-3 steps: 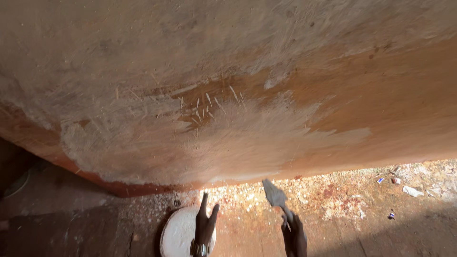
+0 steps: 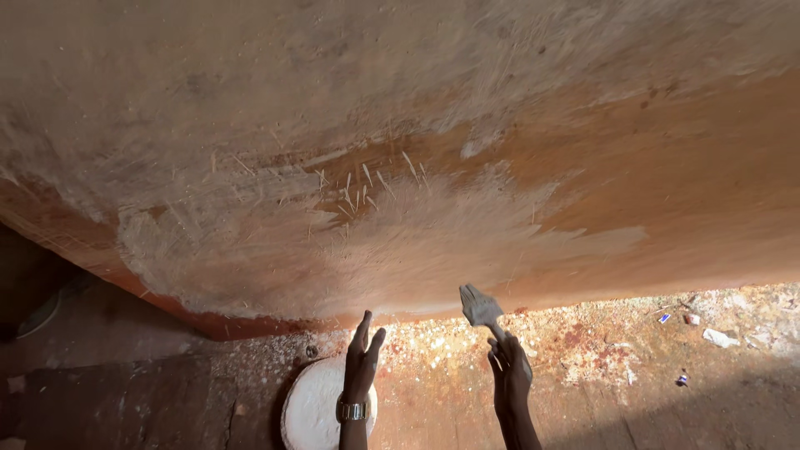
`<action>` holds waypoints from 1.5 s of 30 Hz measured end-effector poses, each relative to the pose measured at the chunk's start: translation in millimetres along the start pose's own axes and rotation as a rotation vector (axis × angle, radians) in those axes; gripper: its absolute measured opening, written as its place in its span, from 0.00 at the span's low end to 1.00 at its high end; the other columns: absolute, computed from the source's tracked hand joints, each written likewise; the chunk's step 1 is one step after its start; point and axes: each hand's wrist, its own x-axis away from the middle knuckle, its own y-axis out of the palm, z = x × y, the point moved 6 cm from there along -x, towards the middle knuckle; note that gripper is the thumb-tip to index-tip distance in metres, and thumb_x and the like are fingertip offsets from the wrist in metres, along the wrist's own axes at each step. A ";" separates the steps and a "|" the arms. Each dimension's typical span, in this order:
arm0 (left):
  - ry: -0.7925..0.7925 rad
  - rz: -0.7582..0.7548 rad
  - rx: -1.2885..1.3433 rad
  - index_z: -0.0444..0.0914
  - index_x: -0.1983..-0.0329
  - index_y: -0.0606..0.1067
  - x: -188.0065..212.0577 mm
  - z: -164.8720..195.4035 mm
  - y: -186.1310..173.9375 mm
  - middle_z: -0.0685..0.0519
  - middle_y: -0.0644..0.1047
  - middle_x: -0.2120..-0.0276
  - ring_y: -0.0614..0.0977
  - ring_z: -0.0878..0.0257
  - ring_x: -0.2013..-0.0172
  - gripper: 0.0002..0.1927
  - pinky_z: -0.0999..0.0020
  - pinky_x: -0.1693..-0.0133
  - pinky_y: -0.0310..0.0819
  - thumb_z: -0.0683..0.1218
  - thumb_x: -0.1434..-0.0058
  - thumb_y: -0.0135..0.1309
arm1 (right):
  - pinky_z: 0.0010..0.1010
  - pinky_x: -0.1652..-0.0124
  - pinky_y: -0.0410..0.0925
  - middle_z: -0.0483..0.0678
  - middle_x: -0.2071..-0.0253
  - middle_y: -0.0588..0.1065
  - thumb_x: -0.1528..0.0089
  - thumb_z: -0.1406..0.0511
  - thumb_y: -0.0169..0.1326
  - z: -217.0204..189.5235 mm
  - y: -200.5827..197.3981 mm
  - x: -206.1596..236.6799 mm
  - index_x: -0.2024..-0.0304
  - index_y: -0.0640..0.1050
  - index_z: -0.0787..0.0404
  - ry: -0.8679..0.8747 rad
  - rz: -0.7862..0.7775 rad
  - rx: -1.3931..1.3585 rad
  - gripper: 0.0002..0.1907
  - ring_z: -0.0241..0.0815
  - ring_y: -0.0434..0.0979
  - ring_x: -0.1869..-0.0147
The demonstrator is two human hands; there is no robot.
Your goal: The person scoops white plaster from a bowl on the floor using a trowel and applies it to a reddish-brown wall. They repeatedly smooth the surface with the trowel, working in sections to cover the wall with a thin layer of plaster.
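My right hand (image 2: 510, 375) grips the handle of a putty knife (image 2: 481, 305) whose broad blade, smeared with pale filler, points up toward the base of the wall (image 2: 400, 167). My left hand (image 2: 361, 360), with a wristwatch on the wrist, is raised flat with fingers straight and holds nothing. It hovers over a round white container of filler (image 2: 312, 410) on the floor. The orange-brown wall carries a wide patch of whitish skim coat (image 2: 417, 242) with scratch marks above it.
The floor (image 2: 600, 358) along the wall's foot is speckled with dried white and red flecks. Small scraps of litter (image 2: 718, 337) lie at the right. A dark shadowed area (image 2: 50, 308) lies at the lower left.
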 end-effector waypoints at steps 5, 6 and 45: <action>0.362 0.034 -0.174 0.40 0.24 0.58 46.0 157.9 11.3 0.46 0.58 0.23 0.56 0.52 0.24 0.34 0.53 0.29 0.51 0.54 0.32 0.47 | 0.38 0.47 0.77 0.60 0.48 0.78 0.28 0.59 0.46 -106.0 138.6 -2.7 0.38 0.72 0.68 -0.436 -0.279 0.150 0.22 0.49 0.81 0.43; 0.454 0.082 -0.250 0.41 0.24 0.60 52.4 184.2 12.8 0.46 0.59 0.24 0.59 0.51 0.25 0.34 0.52 0.30 0.53 0.54 0.32 0.47 | 0.37 0.48 0.78 0.60 0.49 0.79 0.27 0.60 0.46 -120.5 161.1 -2.9 0.39 0.74 0.68 -0.515 -0.329 0.162 0.20 0.48 0.82 0.45; 0.569 0.358 -0.498 0.45 0.21 0.55 -136.1 228.6 -53.0 0.48 0.54 0.21 0.55 0.50 0.22 0.34 0.45 0.26 0.54 0.62 0.25 0.39 | 0.35 0.55 0.78 0.52 0.56 0.80 0.36 0.71 0.62 -52.5 299.7 -67.6 0.54 0.79 0.62 -1.440 -0.326 0.714 0.08 0.47 0.81 0.50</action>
